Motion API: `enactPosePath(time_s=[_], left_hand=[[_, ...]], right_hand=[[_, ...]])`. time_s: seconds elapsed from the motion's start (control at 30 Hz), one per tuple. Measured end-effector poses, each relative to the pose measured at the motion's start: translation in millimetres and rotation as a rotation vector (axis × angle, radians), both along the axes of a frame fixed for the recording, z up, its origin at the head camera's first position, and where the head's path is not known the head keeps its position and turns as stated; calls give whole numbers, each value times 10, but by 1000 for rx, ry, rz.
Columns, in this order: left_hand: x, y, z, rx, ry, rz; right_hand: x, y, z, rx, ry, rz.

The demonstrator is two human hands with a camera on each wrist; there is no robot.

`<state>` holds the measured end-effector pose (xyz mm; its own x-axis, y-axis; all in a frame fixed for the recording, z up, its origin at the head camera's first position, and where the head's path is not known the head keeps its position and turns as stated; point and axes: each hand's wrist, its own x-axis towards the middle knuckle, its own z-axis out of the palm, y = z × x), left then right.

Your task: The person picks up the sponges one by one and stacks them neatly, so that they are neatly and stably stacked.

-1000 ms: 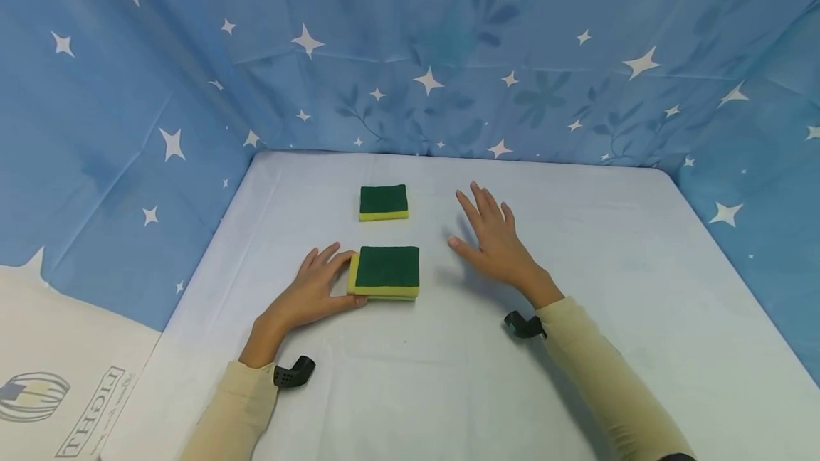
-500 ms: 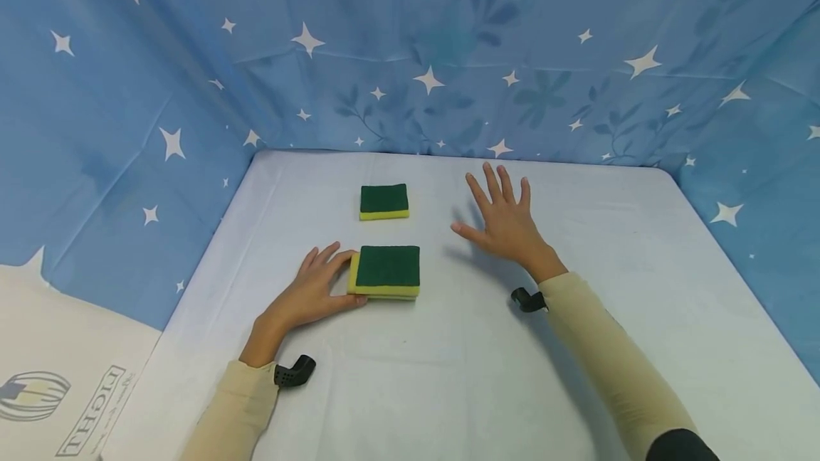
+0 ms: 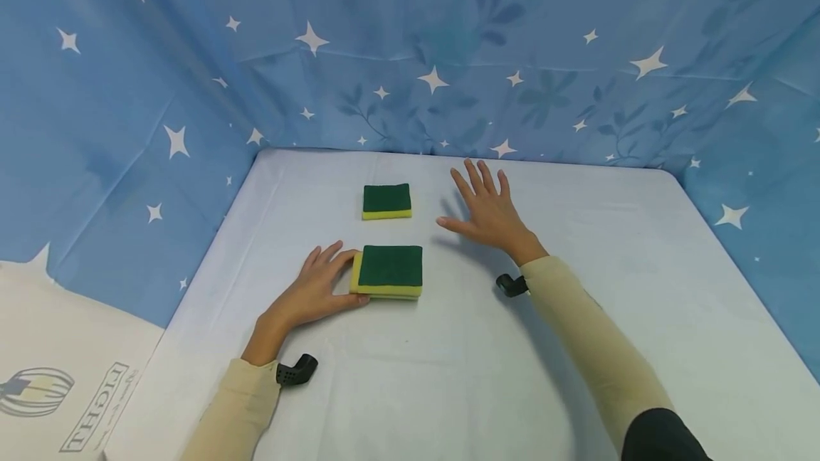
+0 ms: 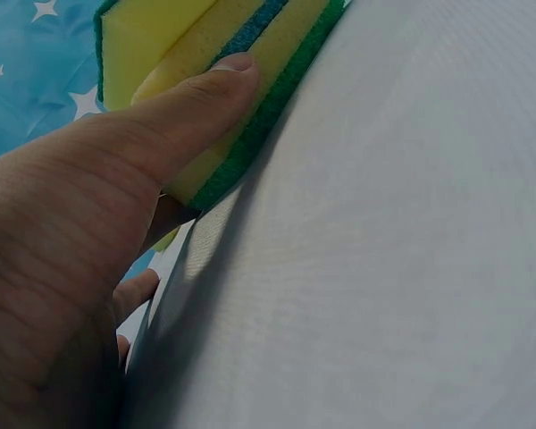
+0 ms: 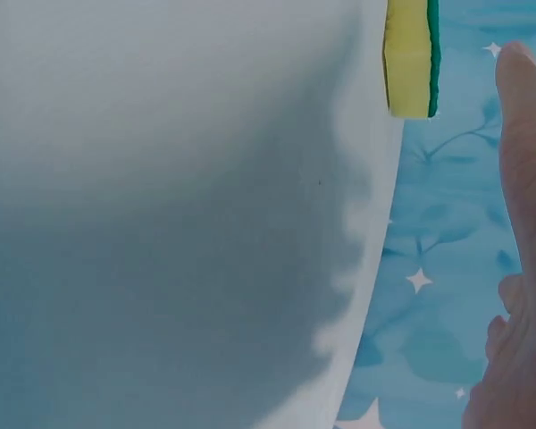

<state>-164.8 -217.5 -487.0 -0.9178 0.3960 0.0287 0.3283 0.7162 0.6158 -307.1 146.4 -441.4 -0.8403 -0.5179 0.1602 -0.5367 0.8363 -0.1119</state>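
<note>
Showing dark-green top, yellow edges: sponge stack [image 3: 390, 267].

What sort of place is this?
Probably a makeshift recording booth: blue star-printed fabric hangs behind and beside a white cloth-covered table, with two small black wrist cameras in view.

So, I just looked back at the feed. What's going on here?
A person's left hand grips the left end of a stack of sponges on the white table. Their right hand hovers above the table, fingers spread, holding nothing. A separate sponge lies farther back, touched by neither hand.
</note>
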Motion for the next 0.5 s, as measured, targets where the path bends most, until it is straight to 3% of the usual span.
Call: enactPosePath(time_s=[0.5], left_hand=[[8,-3,-10,3,9,3]], right_hand=[[-153,-371,-63,-150,-183,103]])
